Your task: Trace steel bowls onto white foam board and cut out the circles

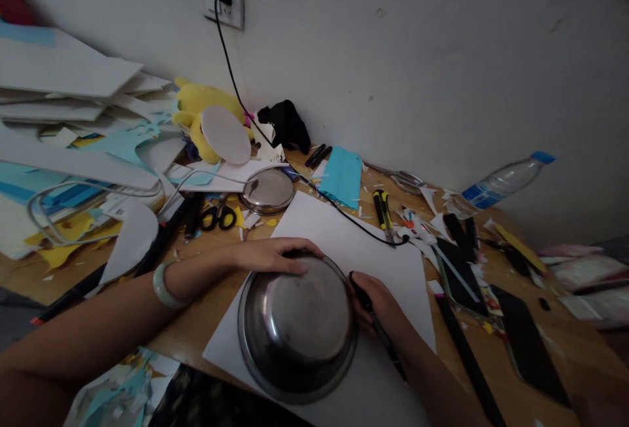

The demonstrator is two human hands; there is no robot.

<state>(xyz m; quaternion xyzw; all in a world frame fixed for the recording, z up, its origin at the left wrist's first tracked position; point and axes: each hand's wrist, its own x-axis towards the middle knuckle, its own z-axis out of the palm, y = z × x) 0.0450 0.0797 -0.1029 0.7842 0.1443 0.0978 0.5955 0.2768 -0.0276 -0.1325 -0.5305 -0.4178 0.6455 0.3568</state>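
Observation:
An upturned metal bowl (pixel 307 322) lies rim down on a large white sheet (pixel 393 270). Across the bowl's upper edge rests my left hand (pixel 275 255), flat with its thumb apart from the fingers; a pale bangle circles that wrist. My right hand (pixel 376 302) holds a black pen (pixel 386 335) at the bowl's right rim. The pen's barrel slants down toward my forearm, and its tip is hidden by my fingers and the bowl.
Black scissors (pixel 217 217) and a round metal lid (pixel 268 190) lie beyond my left arm. Behind the sheet are blue cloth (pixel 341 177) and a yellow-black cutter (pixel 383 214). A plastic bottle (pixel 508 180) leans at right, near a dark phone (pixel 531 345). White boards (pixel 63 67) pile up at left.

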